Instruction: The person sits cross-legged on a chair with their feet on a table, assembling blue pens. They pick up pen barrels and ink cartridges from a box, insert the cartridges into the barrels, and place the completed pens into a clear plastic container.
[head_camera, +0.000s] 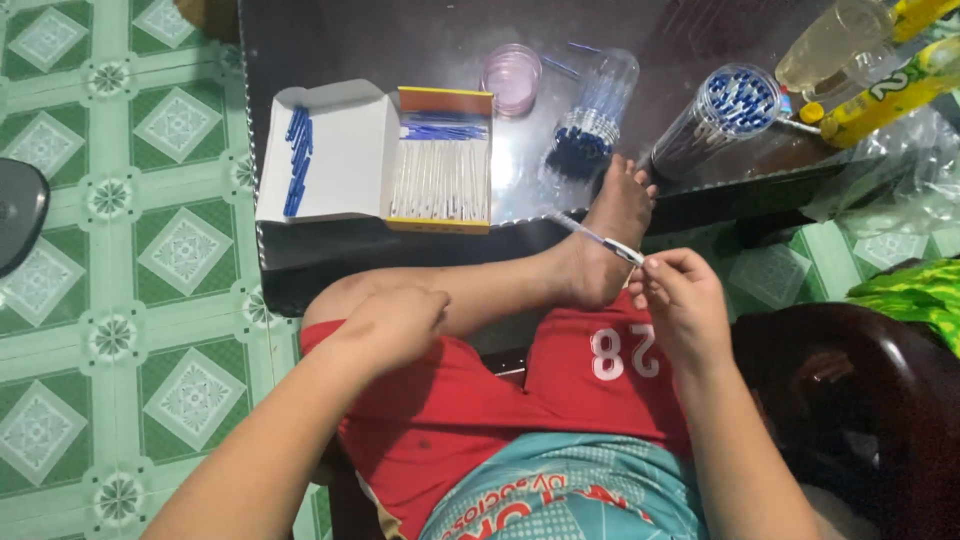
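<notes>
Pens being handled at the box (375, 155)

Left hand (395, 322), below the box, rests curled and empty on the knee; right hand (680, 295), right of the box, pinches a pen (598, 238). Loose pinch could drop it to the floor.

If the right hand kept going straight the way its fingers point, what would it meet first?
Most likely the person's own bare foot: the right hand, pinching a clear pen, points up-left toward it. Depth is unclear.
</notes>
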